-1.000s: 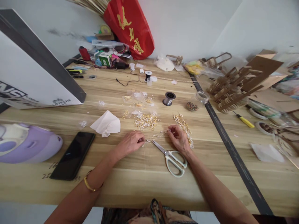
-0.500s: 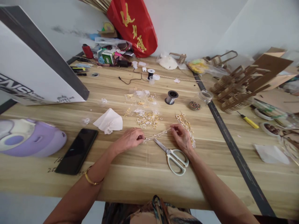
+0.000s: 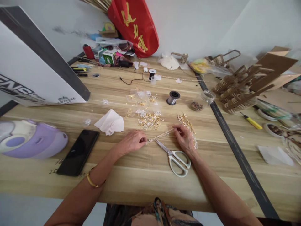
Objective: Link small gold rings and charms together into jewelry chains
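A thin beaded strand (image 3: 160,136) stretches between my two hands, just above the wooden tabletop. My left hand (image 3: 135,140) pinches its left end, fingers closed. At the other end, my right hand (image 3: 183,135) grips the strand between thumb and fingers. White-handled scissors (image 3: 172,153) lie beneath and beside my right hand, blades pointing up and left. Beyond the strand is a pile of gold and clear beads (image 3: 149,121). Finished-looking gold and white beaded strands (image 3: 188,121) lie behind my right hand, which partly hides them.
A black phone (image 3: 78,153), a crumpled tissue (image 3: 110,122) and a purple-white device (image 3: 35,139) are on the left. Farther back stand a wire spool (image 3: 173,98) and a jar with beads (image 3: 197,106). A yellow-handled tool (image 3: 252,121) and small woven baskets (image 3: 237,94) lie right.
Almost nothing differs. Both hands still hold the strand taut in nearly the same place; the whole view has shifted very slightly.
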Motion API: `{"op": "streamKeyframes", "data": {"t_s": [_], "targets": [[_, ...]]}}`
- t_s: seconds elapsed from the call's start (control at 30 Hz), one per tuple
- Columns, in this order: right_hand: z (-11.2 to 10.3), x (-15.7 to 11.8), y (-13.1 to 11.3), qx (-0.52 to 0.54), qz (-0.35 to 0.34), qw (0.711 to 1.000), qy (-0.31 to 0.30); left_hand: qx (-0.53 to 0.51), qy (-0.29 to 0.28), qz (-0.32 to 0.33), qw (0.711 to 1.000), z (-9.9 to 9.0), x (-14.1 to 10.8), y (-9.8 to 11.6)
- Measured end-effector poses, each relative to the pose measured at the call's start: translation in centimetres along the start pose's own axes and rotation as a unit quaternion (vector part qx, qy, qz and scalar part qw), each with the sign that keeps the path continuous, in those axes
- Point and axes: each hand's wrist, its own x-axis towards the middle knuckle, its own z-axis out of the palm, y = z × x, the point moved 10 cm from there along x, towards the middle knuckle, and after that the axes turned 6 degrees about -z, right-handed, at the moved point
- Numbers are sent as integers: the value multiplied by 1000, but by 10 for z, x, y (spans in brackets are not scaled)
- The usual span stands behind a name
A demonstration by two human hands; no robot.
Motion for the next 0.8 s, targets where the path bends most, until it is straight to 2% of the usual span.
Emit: {"op": "streamKeyframes", "data": {"t_s": [0.2, 0.37, 0.6, 0.8], "targets": [[0, 0, -1, -4, -6, 1000, -2, 23, -17, -24, 999, 3, 0, 0], [1, -1, 5, 7, 15, 1000, 0, 55, -1, -28, 998, 5, -2, 3], [2, -2, 11, 30, 41, 999, 5, 87, 7, 9, 996, 13, -2, 7], [-1, 0, 3, 6, 22, 1000, -4, 89, 5, 20, 996, 14, -2, 6]]}}
